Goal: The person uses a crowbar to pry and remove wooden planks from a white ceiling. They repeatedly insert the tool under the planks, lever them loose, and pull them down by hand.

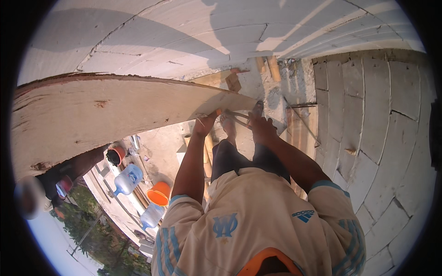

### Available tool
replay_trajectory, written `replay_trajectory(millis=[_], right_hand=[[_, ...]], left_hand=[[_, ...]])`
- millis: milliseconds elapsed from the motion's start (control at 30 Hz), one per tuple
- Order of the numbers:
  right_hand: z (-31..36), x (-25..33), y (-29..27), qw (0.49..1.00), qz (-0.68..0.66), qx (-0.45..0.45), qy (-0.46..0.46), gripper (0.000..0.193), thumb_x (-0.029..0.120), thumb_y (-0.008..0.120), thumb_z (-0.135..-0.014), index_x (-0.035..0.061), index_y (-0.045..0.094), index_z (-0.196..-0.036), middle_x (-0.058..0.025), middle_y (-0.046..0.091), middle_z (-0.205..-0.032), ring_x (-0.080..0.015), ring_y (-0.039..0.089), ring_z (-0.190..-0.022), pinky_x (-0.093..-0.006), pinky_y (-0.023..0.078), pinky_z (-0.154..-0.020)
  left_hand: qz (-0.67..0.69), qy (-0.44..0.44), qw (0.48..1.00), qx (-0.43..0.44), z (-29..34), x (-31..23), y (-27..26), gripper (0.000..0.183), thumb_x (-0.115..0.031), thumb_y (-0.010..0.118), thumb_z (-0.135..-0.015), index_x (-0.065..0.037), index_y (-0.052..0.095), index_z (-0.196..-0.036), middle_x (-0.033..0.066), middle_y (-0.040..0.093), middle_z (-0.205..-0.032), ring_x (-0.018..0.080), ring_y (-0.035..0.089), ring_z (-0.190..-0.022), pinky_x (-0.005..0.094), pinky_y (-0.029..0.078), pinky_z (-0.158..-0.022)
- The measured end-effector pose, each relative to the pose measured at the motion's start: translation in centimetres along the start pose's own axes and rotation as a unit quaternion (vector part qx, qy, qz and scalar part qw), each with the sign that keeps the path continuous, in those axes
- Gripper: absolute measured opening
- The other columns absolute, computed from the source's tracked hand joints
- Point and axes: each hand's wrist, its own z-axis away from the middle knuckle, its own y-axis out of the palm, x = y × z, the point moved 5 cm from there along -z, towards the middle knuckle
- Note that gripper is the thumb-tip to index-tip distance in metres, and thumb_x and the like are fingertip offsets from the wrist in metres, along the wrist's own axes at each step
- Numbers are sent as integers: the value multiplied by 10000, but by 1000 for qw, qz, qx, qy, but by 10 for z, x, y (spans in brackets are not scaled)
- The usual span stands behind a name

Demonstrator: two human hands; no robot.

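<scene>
A long pale wooden board (115, 103) stretches from the left edge to the middle, in front of me. My left hand (206, 123) is closed at the board's lower edge, with a small orange piece (218, 112) at its fingertips and some thin white string (200, 119) beside it. My right hand (262, 129) is closed around the near end of a grey tool with two long narrow bars (239, 117). Those bars run left toward the orange piece; whether they join it cannot be made out. Both my feet are below, close to the board's right end.
Pale block walls rise ahead and on the right (368, 106). On the lower left are an orange bucket (159, 193), blue water jugs (129, 179) and another bucket holding something dark (116, 154). Bamboo poles (208, 156) lie by my legs. A person (73, 170) is beyond the board.
</scene>
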Motion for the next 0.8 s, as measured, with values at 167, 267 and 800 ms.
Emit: replay_trajectory(millis=[167,267,800], right_hand=[[-4,16,-1,995,29,-100,5,507,186,557,-922,75,414,-1395,-256,485,-1271,-385,630,-1020,-563,463,-843],[-11,12,7,998,-48,-12,31,411,149,551,-914,73,477,-1312,-250,505,-1239,-397,630,-1021,-532,495,-820],[-112,-53,63,968,-134,-101,-185,494,108,607,-818,71,503,-1299,-115,575,-1024,-299,587,-946,-445,467,-815]], left_hand=[[-35,24,999,-14,-5,1,-9,281,-119,670,-907,-11,641,-1165,85,678,-1087,194,618,-985,348,503,-858],[-87,-7,996,9,-7,-4,-11,286,-125,667,-916,-8,640,-1176,83,675,-1096,194,613,-996,345,500,-867],[-251,-19,968,-2,-22,-1,-16,258,-137,657,-922,-15,650,-1149,99,697,-1110,206,658,-975,324,522,-832]])
